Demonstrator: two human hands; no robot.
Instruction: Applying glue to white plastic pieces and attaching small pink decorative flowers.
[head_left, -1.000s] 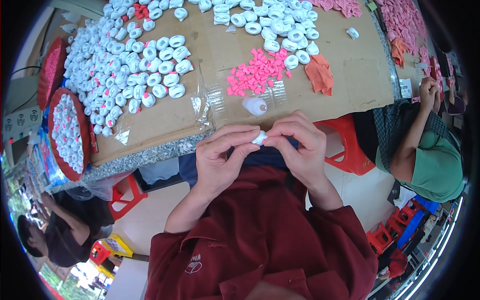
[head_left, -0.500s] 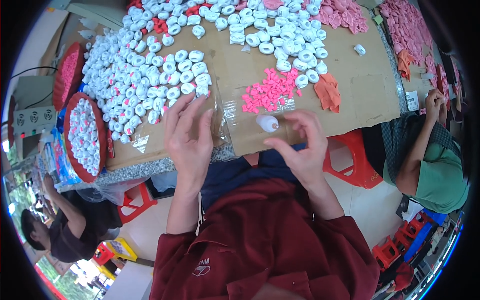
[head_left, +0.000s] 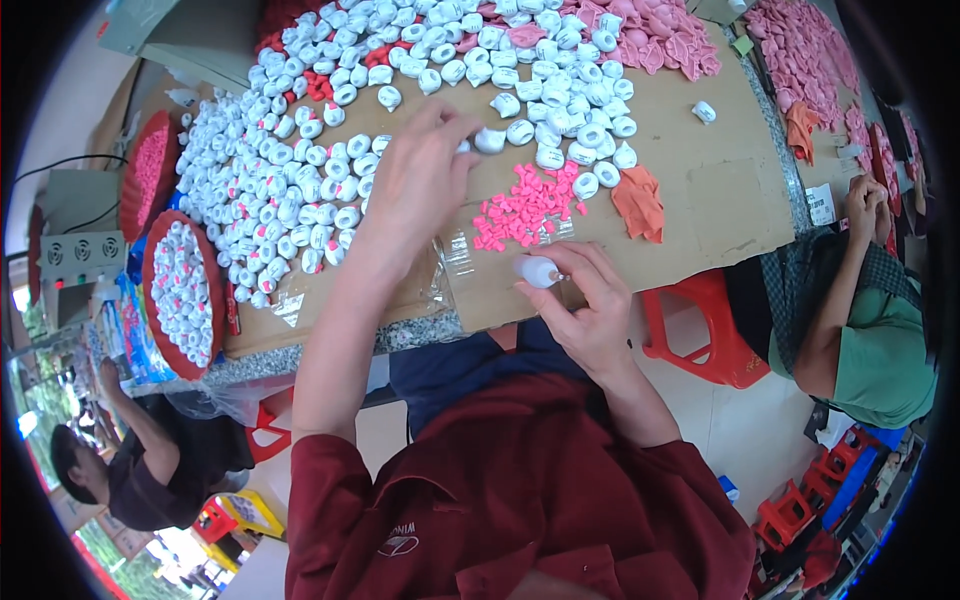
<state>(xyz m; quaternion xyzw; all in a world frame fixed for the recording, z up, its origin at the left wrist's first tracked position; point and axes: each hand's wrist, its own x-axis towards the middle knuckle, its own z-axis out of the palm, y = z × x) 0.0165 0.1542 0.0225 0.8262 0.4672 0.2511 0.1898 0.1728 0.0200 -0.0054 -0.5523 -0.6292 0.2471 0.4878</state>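
My left hand (head_left: 425, 170) is over the cardboard-covered table, its fingers bent and blurred by motion. A blurred white ring-shaped piece (head_left: 488, 140) lies right at its fingertips; whether they grip it I cannot tell. Lower right, my right hand (head_left: 588, 300) holds a small white bottle (head_left: 538, 270) with a narrow tip between thumb and fingers, tilted. Just beyond the bottle is a loose pile of small bright pink pieces (head_left: 525, 210). More white ring-shaped pieces (head_left: 590, 135) are heaped behind it, and a large spread of them (head_left: 290, 190), several with pink bits, covers the left side.
An orange cloth-like piece (head_left: 638, 203) lies right of the pink pile. On the left stand a red tray (head_left: 210, 345) of white pieces and another red tray (head_left: 127, 215) of pink ones. Soft pink pieces (head_left: 665, 40) are heaped at the back. Co-workers sit left and right.
My left hand has moved forward and right, to the white pieces. My right hand, open beside the standing bottle before, has closed on it. The whole view has shifted slightly.
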